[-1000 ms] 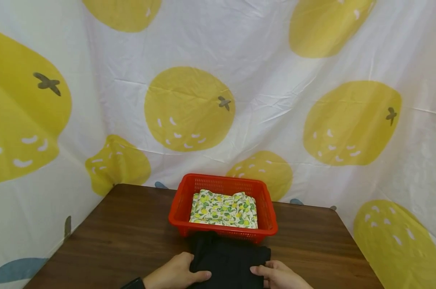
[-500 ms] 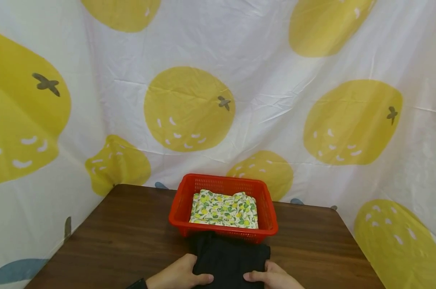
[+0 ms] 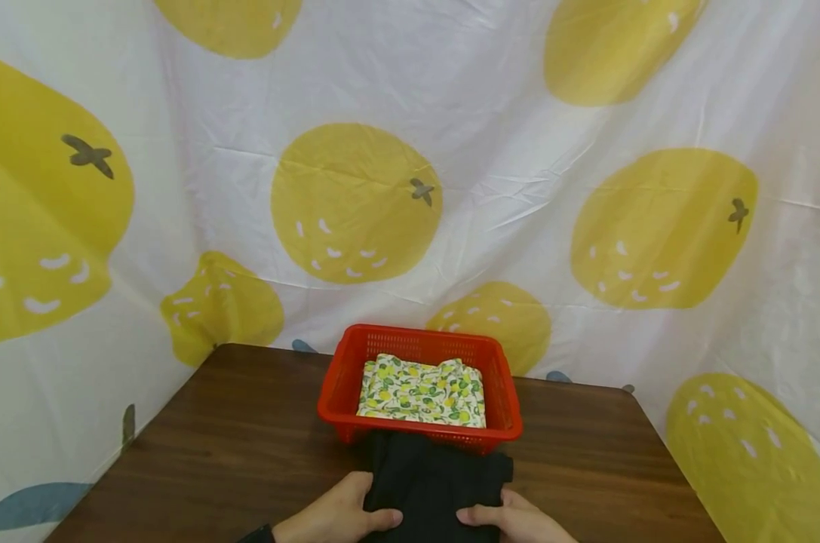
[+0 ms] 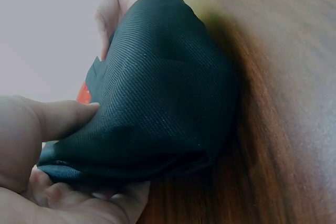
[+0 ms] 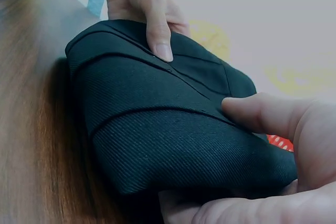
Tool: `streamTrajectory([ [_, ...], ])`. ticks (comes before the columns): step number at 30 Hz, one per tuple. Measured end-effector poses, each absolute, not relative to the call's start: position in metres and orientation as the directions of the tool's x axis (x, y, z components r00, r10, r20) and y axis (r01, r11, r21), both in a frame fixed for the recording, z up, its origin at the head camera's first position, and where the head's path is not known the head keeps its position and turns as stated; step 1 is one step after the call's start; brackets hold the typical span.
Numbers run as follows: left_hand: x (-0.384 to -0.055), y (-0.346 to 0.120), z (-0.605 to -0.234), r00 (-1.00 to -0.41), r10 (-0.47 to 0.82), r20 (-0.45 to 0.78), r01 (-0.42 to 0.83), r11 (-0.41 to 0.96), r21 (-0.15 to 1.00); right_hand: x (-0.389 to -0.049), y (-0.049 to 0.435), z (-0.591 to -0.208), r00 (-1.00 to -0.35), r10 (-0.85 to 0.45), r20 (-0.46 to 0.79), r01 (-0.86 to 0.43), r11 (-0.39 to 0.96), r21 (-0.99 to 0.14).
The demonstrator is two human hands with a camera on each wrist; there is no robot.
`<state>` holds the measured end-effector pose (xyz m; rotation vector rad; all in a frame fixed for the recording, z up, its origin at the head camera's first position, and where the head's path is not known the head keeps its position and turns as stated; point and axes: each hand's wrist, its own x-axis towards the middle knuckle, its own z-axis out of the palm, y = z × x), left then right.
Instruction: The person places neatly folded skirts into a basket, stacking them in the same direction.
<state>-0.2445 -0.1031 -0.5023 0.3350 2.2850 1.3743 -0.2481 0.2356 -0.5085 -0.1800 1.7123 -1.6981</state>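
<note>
A folded black garment (image 3: 437, 483) of twill-like fabric lies in front of the red basket, at the bottom of the head view. My left hand (image 3: 338, 509) grips its left side, thumb on top and fingers underneath. On the opposite side my right hand (image 3: 518, 519) holds it the same way, its thumb (image 5: 257, 113) pressing the upper face. Stitched seams run across the black garment (image 5: 157, 135) in the right wrist view. Its near end bulges in a rounded fold in the left wrist view, above the wooden table (image 4: 273, 182). The lower fingers are partly hidden by the fabric.
A red plastic basket (image 3: 331, 403) with perforated walls stands just beyond the garment. Inside it lies folded cloth with a lemon print (image 3: 419, 392). Behind the dark wooden table (image 3: 247, 422) hangs a white curtain (image 3: 498, 188) with large yellow fruit.
My right thumb has shifted left over the garment, and my left hand has moved slightly right. The garment's far right corner sits a little higher in view. The basket stays put.
</note>
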Motion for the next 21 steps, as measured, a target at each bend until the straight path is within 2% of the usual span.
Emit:
streamTrajectory([
  [8, -0.242, -0.107, -0.499, -0.842, 0.498, -0.208, -0.018, 0.359, 0.933, -0.248, 0.241, -0.505, -0.68, -0.661, -0.317, 0.37, 0.064, -0.927],
  [13, -0.241, -0.107, -0.496, -0.822, 0.542, -0.176, -0.006, 0.3, 0.954, -0.246, 0.245, -0.502, -0.674, -0.671, -0.308, 0.363, 0.062, -0.93],
  [17, -0.24, -0.108, -0.491, -0.797, 0.595, -0.102, 0.049, 0.231, 0.972, -0.245, 0.245, -0.499, -0.673, -0.671, -0.312, 0.366, 0.064, -0.928],
  [21, -0.239, -0.109, -0.484, -0.783, 0.616, -0.09, 0.037, 0.19, 0.981, -0.243, 0.245, -0.496, -0.669, -0.663, -0.336, 0.396, 0.065, -0.916],
])
